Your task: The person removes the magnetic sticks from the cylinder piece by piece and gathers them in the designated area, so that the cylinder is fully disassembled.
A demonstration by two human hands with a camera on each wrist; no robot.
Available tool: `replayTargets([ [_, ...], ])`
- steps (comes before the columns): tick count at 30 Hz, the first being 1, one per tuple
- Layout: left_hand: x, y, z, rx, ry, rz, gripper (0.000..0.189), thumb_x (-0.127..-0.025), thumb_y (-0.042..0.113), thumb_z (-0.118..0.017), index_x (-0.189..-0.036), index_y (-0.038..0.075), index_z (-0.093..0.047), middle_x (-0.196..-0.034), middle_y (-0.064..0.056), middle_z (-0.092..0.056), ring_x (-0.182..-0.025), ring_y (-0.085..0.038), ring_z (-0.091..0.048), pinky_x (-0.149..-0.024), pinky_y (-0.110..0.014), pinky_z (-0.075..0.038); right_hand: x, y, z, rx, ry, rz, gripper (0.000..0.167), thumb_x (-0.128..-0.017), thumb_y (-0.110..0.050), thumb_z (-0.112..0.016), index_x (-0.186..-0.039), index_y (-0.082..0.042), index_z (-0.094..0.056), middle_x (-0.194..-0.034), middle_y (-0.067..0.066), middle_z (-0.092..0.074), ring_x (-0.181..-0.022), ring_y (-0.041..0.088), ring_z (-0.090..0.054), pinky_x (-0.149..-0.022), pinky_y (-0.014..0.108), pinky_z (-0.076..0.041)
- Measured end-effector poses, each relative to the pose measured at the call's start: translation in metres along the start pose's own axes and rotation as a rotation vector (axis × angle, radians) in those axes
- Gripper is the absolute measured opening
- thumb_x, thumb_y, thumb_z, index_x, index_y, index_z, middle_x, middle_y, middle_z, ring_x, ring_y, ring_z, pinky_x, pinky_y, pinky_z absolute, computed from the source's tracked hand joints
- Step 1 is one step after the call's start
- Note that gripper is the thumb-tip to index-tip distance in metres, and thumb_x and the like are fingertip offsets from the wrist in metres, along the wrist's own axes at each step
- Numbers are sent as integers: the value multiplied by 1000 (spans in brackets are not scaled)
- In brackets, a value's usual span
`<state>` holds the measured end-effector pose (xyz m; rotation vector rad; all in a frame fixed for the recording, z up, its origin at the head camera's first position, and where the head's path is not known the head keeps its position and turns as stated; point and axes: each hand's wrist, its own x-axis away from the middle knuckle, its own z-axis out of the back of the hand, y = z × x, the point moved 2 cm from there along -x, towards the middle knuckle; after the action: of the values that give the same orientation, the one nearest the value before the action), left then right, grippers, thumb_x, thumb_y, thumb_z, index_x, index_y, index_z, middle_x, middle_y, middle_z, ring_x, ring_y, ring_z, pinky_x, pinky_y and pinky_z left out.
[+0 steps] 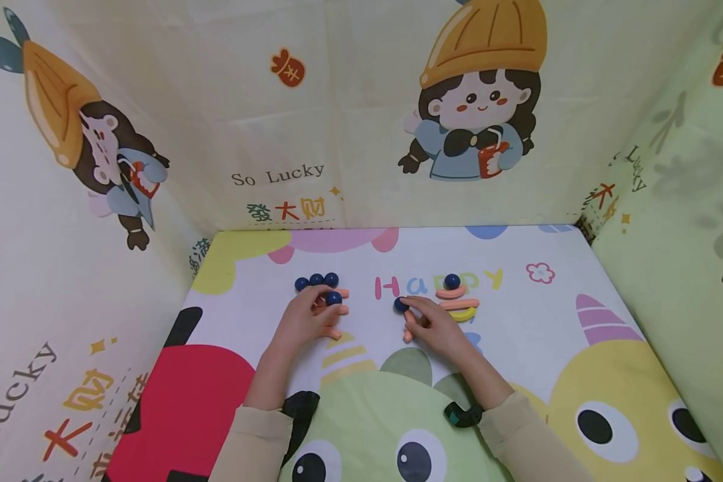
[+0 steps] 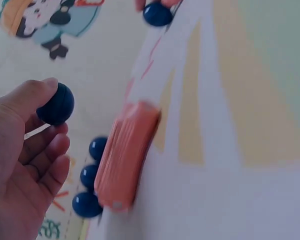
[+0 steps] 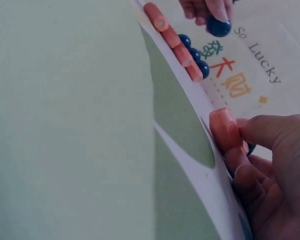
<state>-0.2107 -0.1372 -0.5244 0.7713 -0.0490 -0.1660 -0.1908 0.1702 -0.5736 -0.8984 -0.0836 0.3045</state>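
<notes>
My left hand (image 1: 304, 318) pinches a dark blue ball (image 2: 57, 105) between thumb and fingertips. Beneath and beside it lie several salmon-pink rods (image 2: 127, 157), partly hidden by the hand in the head view. Three more dark blue balls (image 1: 316, 280) line up along the far side of these rods. To the right, my right hand (image 1: 438, 328) holds a short pink rod (image 3: 225, 129) with its thumb against the side. Its index fingertip is on another dark blue ball (image 1: 400, 304) at the rod's far end. That ball is mostly hidden in the right wrist view.
Right of the right hand lie a dark blue ball (image 1: 452, 281), a curved pink rod (image 1: 450, 294), a straight pink rod (image 1: 460, 304) and a curved yellow piece (image 1: 465, 314). A cartoon-printed cloth covers the table (image 1: 518, 321). Printed fabric walls (image 1: 361, 134) rise behind and at both sides.
</notes>
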Motion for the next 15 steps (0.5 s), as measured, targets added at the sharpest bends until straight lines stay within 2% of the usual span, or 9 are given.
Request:
replayTargets([
  [3,-3,-19,12,10,44,79,43,-92,36,-70,-128,17,-60,-106,-4,-58,-94,-22,-55,-80,-37,-50,0,0,0,2,2,-4,48,-96,-26,-66,-142,-34,-53,-145,-7,-51,-77,12,-56,-71,25,-47],
  [8,-6,-46,24,-35,128,128,46,-94,40,-66,-131,13,-59,-112,-8,-57,-96,-23,-55,-81,-37,-47,0,0,0,11,4,-4,49,-96,-27,-66,-142,-35,-53,-145,-8,-51,-76,13,-55,-70,25,-47],
  [15,-7,-58,24,-56,144,206,44,-94,37,-65,-129,10,-60,-110,-10,-57,-98,-25,-53,-85,-40,-45,1,-1,1,7,-1,-2,49,-96,-26,-66,-143,-32,-53,-145,-6,-51,-76,12,-55,-70,25,-47],
])
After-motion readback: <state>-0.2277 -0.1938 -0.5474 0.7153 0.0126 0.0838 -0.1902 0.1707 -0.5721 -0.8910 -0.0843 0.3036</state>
